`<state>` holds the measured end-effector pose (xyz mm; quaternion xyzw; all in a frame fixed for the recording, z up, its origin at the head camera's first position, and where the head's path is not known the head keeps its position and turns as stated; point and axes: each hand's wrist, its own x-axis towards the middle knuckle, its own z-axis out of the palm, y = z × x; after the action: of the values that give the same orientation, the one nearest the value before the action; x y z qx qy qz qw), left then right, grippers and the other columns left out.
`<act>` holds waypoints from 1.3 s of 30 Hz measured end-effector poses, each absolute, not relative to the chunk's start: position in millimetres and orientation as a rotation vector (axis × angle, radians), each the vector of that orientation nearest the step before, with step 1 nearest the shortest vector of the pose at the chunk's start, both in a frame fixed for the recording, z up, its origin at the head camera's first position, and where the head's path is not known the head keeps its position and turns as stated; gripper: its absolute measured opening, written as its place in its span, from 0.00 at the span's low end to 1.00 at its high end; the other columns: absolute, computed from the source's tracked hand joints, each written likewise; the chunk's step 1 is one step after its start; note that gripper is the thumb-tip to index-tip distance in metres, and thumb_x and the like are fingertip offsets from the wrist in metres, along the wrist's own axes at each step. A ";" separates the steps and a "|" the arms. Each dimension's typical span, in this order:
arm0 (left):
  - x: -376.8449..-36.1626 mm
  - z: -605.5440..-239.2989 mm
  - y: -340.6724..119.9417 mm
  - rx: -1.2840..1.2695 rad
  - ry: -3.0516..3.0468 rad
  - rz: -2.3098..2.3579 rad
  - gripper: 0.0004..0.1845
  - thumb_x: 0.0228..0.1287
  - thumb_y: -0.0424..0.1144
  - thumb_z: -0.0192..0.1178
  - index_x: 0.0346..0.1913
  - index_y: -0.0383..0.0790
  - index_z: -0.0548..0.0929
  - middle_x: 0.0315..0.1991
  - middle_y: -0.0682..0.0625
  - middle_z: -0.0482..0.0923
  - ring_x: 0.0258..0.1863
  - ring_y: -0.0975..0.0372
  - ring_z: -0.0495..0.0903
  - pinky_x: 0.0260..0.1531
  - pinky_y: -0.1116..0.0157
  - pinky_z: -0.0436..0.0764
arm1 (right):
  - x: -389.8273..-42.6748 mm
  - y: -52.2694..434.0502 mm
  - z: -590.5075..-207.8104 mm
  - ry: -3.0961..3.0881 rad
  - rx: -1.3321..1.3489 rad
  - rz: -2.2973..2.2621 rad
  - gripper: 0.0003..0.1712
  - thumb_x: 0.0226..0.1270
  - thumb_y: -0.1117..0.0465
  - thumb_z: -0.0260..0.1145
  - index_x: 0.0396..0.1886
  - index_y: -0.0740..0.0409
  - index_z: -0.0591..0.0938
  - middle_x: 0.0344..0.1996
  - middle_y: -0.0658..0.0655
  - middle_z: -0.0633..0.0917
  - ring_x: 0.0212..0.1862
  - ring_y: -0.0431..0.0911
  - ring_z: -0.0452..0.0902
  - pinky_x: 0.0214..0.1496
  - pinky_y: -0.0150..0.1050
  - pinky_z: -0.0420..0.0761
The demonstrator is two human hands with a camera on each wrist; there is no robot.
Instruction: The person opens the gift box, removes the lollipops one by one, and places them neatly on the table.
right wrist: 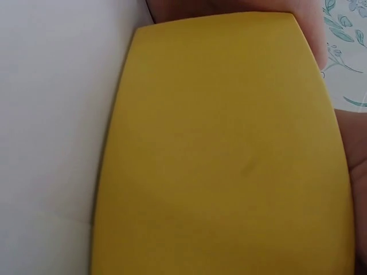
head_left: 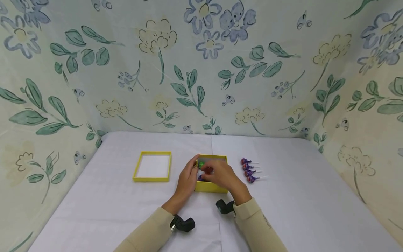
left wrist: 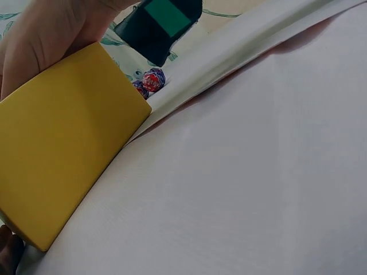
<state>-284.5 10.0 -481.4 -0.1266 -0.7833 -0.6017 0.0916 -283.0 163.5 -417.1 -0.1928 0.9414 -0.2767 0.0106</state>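
Note:
A yellow box point(head_left: 211, 187) holds wrapped lollipops, among them a green one point(head_left: 201, 164) and a purple one point(head_left: 200, 178). My left hand point(head_left: 187, 179) rests along the box's left wall with its fingers extended. Over the open top, my right hand point(head_left: 220, 174) reaches in and pinches a red-wrapped lollipop point(head_left: 208, 170) between thumb and fingers, partly hidden by them. Both wrist views are mostly filled by the box's yellow front wall point(left wrist: 69, 137).
Left of the box lies its yellow-rimmed lid point(head_left: 151, 179), white inside up. Several purple lollipops point(head_left: 248, 173) lie in a column at the right, sticks pointing right. A white cloth point(head_left: 94, 210) covers the table, with a floral curtain point(head_left: 189, 87) behind.

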 end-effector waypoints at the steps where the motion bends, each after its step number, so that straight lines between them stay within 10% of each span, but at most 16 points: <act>1: -284.6 -480.8 10.0 -0.378 -2.327 -1.787 0.26 0.72 0.35 0.41 0.71 0.51 0.66 0.70 0.56 0.63 0.68 0.61 0.63 0.67 0.55 0.63 | -283.1 163.1 -416.5 2.941 -0.594 -0.845 0.13 0.60 0.56 0.72 0.44 0.52 0.86 0.36 0.49 0.84 0.39 0.42 0.78 0.44 0.40 0.80; 39: -284.9 -479.8 9.0 -0.349 -2.360 -1.826 0.26 0.73 0.37 0.41 0.71 0.57 0.65 0.71 0.58 0.61 0.69 0.63 0.61 0.68 0.56 0.62 | -295.5 155.8 -414.4 2.825 -0.616 -0.726 0.09 0.58 0.60 0.72 0.38 0.57 0.88 0.36 0.49 0.79 0.37 0.41 0.75 0.42 0.36 0.80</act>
<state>-284.9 9.0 -479.8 -0.1158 -0.7836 -0.6065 0.0687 -295.5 155.8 -414.4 -0.2059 0.9446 -0.2429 0.0799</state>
